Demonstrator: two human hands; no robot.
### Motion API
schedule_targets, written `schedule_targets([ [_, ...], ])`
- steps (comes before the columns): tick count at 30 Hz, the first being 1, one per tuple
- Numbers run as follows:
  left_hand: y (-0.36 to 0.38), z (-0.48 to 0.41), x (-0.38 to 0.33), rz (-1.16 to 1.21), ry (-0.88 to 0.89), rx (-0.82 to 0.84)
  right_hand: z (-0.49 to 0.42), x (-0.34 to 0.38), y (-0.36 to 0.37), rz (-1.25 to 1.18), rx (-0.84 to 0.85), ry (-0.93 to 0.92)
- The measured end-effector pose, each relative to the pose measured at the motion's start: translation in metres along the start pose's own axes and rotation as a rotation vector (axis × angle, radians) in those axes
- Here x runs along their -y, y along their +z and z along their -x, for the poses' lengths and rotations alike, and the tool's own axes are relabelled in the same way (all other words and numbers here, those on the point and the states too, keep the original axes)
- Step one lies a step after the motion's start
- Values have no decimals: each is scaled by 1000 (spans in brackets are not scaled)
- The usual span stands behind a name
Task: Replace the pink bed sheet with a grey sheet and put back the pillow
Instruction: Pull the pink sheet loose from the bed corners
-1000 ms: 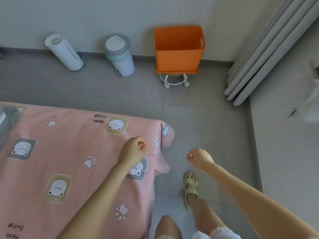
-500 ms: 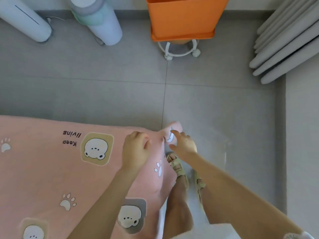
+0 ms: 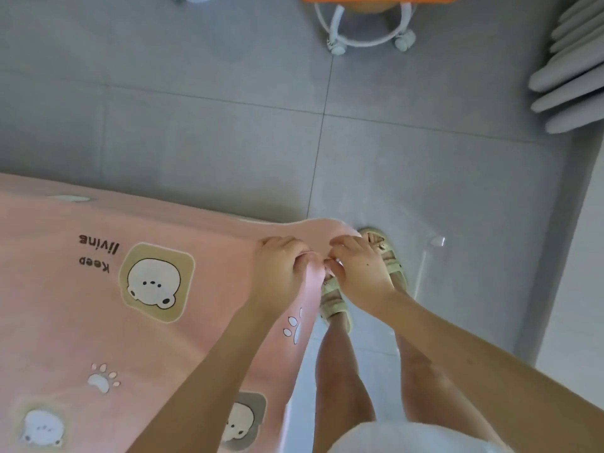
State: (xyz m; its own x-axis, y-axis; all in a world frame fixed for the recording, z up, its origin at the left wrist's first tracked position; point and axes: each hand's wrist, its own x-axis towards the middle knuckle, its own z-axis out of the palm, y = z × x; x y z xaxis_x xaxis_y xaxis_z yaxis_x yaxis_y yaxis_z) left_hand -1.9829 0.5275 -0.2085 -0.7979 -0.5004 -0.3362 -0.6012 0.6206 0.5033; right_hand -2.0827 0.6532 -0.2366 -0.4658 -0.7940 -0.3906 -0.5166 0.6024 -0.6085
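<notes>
Right hand (image 3: 359, 273) now beside left hand (image 3: 281, 273) — both clenched on half-hidden corner of pink sheet (image 3: 81, 322)

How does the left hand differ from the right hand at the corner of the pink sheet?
The left hand lies over the top of the pink sheet, while the right hand is past the bed's edge, above the sandals. The left hand's fingers curl into a bunch of cloth; the right hand pinches the fold with its fingertips. Both hold the same corner.
</notes>
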Motion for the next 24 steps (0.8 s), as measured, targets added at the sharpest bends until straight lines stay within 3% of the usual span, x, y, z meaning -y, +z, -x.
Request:
schedule_targets([
  [4,-59,23,-24,150,-60,-98,-11,-2,-25,-50,294,92],
  [8,-110,58,-32,306,-143,-85,-28,-6,-42,-112,417,273],
  [10,-130,74,-36,388,-201,-114,-34,-7,-45,-159,469,279],
  [14,-157,101,-18,591,-433,-266,-46,5,-44,-160,522,239],
  [17,-162,124,26,703,-694,-503,-60,14,-25,-167,543,282],
  [20,-155,156,74,721,-921,-681,-71,25,-2,-384,550,389],
  [24,-135,186,114,780,-1092,-764,-79,27,14,-635,553,544],
])
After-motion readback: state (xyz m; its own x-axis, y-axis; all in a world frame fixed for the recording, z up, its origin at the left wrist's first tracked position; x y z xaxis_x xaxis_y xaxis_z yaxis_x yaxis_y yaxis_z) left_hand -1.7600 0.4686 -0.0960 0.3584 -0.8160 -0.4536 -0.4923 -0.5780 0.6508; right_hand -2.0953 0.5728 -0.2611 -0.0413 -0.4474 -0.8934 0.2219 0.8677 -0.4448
